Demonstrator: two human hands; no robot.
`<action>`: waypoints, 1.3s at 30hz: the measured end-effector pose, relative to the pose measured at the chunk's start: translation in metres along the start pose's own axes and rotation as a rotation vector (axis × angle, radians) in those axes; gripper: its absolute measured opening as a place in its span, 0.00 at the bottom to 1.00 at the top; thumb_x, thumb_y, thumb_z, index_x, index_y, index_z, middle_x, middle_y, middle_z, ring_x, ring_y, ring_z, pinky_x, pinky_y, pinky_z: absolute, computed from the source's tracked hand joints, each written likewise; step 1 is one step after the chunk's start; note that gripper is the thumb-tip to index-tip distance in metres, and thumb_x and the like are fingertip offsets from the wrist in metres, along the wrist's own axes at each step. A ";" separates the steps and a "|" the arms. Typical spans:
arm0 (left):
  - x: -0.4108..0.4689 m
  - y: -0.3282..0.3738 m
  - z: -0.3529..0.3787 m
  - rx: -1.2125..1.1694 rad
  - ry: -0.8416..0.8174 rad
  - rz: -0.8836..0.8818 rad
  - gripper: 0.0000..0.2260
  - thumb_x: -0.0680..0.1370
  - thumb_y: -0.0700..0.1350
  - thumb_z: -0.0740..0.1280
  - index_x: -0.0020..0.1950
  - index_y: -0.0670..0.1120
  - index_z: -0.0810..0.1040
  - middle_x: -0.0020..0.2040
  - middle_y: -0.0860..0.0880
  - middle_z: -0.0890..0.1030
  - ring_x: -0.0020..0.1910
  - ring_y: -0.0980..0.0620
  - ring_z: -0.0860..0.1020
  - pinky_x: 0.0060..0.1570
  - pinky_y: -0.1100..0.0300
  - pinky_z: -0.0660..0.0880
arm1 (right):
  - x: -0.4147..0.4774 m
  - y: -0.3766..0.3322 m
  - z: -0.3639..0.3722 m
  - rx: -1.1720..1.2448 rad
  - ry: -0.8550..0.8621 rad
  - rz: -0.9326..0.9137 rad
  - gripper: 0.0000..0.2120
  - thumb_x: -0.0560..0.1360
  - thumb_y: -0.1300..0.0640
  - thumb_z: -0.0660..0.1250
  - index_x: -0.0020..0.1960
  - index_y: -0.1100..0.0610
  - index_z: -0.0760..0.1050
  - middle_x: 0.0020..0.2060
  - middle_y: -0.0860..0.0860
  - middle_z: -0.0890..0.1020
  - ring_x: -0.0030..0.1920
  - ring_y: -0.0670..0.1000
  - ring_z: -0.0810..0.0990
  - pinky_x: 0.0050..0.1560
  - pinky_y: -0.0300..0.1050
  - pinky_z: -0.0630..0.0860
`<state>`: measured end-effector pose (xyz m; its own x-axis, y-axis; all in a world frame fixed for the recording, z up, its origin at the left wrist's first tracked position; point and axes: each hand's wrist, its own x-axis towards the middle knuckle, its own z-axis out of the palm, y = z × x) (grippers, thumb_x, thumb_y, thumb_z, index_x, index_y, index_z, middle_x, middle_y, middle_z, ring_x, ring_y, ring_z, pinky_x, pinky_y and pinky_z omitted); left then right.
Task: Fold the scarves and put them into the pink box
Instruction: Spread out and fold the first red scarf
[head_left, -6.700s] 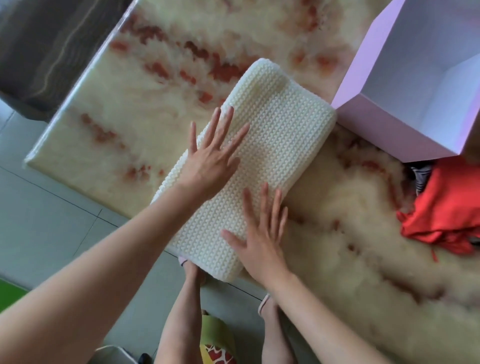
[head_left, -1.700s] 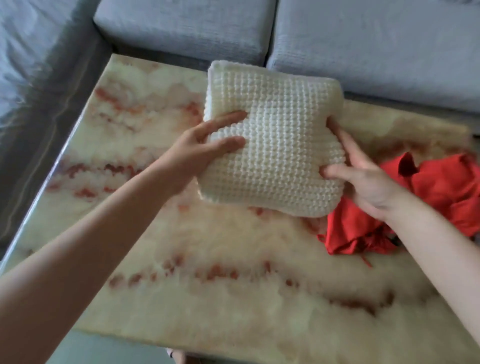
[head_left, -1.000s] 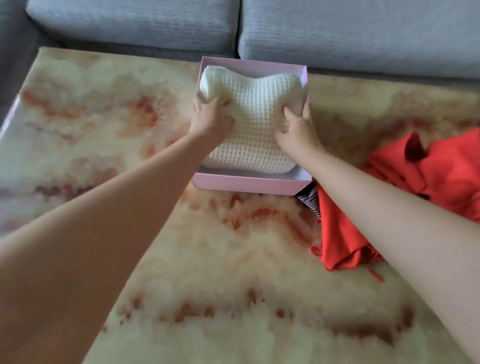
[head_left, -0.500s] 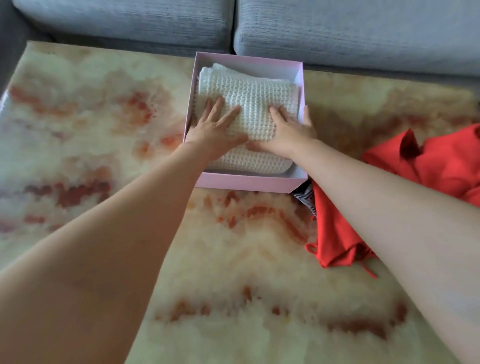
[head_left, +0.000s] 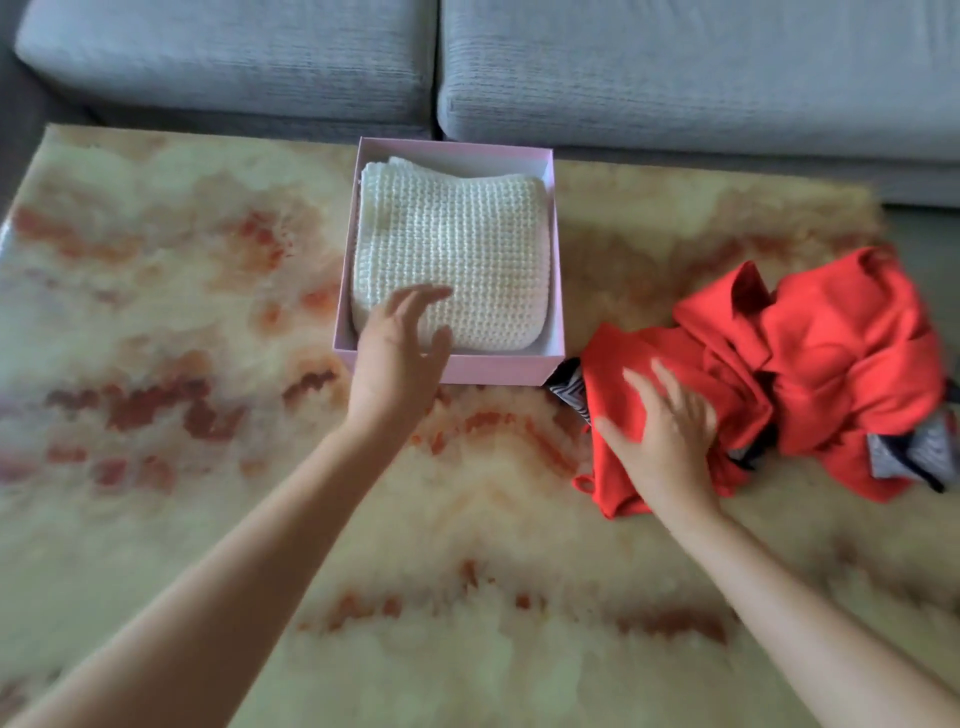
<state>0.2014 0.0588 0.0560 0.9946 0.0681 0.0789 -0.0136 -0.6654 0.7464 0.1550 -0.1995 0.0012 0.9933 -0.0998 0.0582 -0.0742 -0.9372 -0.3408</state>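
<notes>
The folded white scarf (head_left: 452, 260) has been let go in the pink box (head_left: 493, 370) at 12 o'clock; the left hand (head_left: 397, 358) is lifted away, spread and empty, and the right hand (head_left: 665, 441) is spread over the red scarf (head_left: 841, 353) at 3 o'clock (likely next).

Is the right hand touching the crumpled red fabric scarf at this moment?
Cannot tell. The head view shows the right hand over the red scarf, but from above and with motion blur, neither contact nor a gap shows plainly.

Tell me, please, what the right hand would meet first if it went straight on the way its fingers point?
Most likely the red scarf: the right hand, open, points away from the person across its near-left folds. The blurred picture does not show whether it touches the cloth yet.
</notes>
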 end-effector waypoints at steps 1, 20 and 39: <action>-0.020 0.004 0.010 -0.046 0.031 -0.005 0.16 0.74 0.36 0.66 0.61 0.45 0.77 0.61 0.47 0.78 0.60 0.50 0.74 0.60 0.73 0.64 | -0.019 0.016 0.005 -0.076 -0.024 0.023 0.30 0.66 0.40 0.66 0.61 0.57 0.76 0.64 0.59 0.75 0.61 0.60 0.76 0.63 0.55 0.60; -0.162 0.024 0.111 -0.575 -0.403 -0.882 0.10 0.79 0.46 0.63 0.59 0.47 0.75 0.50 0.47 0.82 0.47 0.51 0.80 0.49 0.54 0.76 | -0.164 0.029 0.014 0.364 -0.163 0.116 0.06 0.74 0.49 0.64 0.42 0.50 0.77 0.34 0.45 0.82 0.39 0.48 0.75 0.54 0.43 0.70; -0.224 -0.006 0.088 -0.779 -0.252 -1.157 0.09 0.77 0.44 0.67 0.51 0.41 0.82 0.41 0.41 0.83 0.42 0.46 0.79 0.49 0.51 0.77 | -0.255 -0.035 0.014 0.357 -0.253 -0.194 0.02 0.71 0.51 0.65 0.40 0.45 0.73 0.32 0.41 0.77 0.40 0.41 0.74 0.49 0.34 0.68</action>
<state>-0.0124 -0.0180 -0.0244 0.4736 0.0963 -0.8754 0.8389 0.2535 0.4817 -0.0947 -0.1365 -0.0151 0.9795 0.1917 -0.0620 0.1062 -0.7529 -0.6495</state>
